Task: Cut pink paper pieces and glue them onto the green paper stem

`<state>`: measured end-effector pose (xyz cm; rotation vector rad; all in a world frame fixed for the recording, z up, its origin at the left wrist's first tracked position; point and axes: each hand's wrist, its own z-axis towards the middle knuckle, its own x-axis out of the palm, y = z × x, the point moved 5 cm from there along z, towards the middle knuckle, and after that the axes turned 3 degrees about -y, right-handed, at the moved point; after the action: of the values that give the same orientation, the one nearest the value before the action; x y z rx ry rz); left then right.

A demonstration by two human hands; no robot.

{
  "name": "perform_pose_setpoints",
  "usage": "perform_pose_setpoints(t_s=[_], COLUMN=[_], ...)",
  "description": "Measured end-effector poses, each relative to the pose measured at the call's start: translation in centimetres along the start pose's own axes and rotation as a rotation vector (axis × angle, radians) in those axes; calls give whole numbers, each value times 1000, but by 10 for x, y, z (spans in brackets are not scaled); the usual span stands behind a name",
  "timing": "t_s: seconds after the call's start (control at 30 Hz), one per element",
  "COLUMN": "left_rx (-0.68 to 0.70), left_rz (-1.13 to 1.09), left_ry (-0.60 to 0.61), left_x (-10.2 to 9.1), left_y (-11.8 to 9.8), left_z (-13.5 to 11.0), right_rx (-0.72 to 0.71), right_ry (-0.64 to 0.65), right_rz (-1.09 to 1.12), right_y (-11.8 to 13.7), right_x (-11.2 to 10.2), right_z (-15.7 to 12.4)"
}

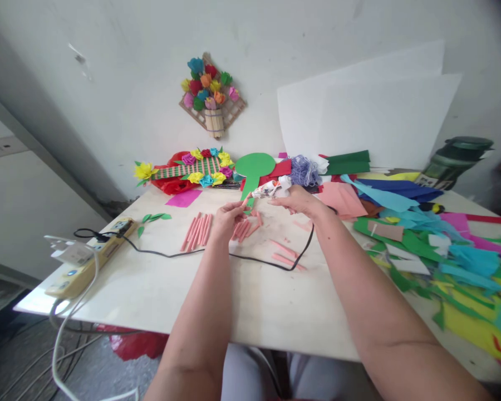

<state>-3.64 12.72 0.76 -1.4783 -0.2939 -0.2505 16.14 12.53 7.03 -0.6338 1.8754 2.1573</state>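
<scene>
My left hand (pixel 229 217) pinches a rolled pink paper stick (pixel 246 202) upright between thumb and fingers. My right hand (pixel 299 201) is closed around a white hot glue gun (pixel 274 187), its nozzle close to the stick's upper end; whether they touch I cannot tell. Behind them lies a green paddle-shaped cutout (pixel 255 165), partly covered by the gun and the stick. More pink paper rolls (pixel 197 232) are lined up left of my left forearm. Others (pixel 244 229) lie in a loose group beside my left hand, and a few (pixel 284 260) are nearer me.
The gun's black cord (pixel 259 259) crosses the table to a power strip (pixel 94 259) at the left edge. A flower-trimmed woven piece (pixel 187 169) lies at the back. Coloured paper scraps (pixel 463 273) cover the right side, with a dark green bottle (pixel 453 164) behind.
</scene>
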Motion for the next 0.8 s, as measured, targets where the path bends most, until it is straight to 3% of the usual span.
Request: perform_pose_setpoints(t_s=[0.47, 0.8], left_rx=[7, -1], left_rz=[7, 15], left_ry=[19, 6], left_x=[2, 1], left_y=[-1, -2], left_z=[-2, -2], right_rx=[24, 5], right_ry=[-81, 26], right_rz=[13, 37], right_y=[-9, 8], right_x=[-9, -3], right_z=[6, -6])
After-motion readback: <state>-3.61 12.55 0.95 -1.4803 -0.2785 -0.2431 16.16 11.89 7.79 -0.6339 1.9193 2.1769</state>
